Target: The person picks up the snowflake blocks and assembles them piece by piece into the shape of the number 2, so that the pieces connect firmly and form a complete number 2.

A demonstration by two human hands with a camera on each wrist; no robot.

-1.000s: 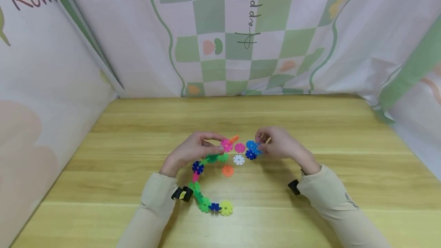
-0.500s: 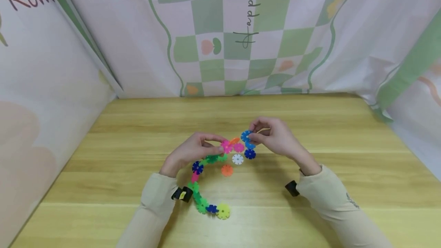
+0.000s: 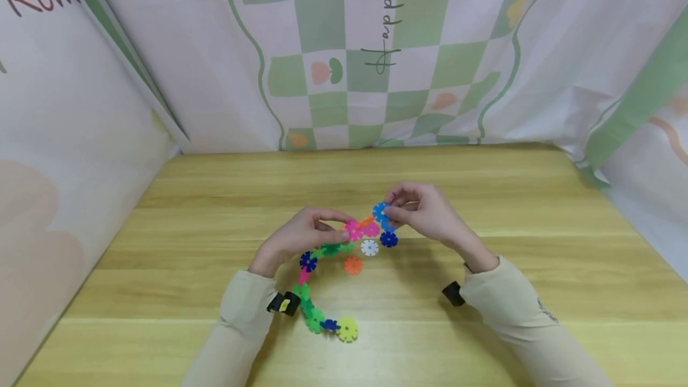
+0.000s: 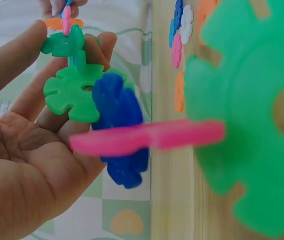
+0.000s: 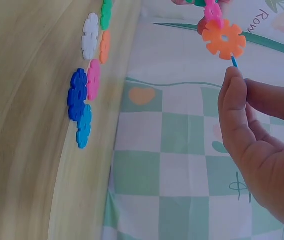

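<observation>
My left hand [image 3: 307, 232] holds a chain of interlocking plastic snowflake discs near its upper end. In the head view the chain curves from a yellow disc [image 3: 347, 329] through green, dark blue and pink ones. At its upper end a pink disc [image 3: 353, 231] bears an orange disc [image 5: 224, 39]. Between thumb and fingers my right hand [image 3: 430, 215] pinches a light blue disc [image 3: 380, 212]. Seen edge-on in the right wrist view, that blue disc meets the orange disc's rim. Both hands are raised above the table.
Loose discs lie on the wooden table [image 3: 484, 196] below the hands: white [image 3: 369, 248], dark blue [image 3: 389, 239], pink [image 3: 372, 229], orange [image 3: 353, 265] and another light blue disc [image 5: 84, 127]. A patterned curtain [image 3: 371, 100] hangs behind the table.
My right hand has lifted the light blue disc off the loose ones and brought it left to the orange disc. My left hand has stayed nearly still with the chain.
</observation>
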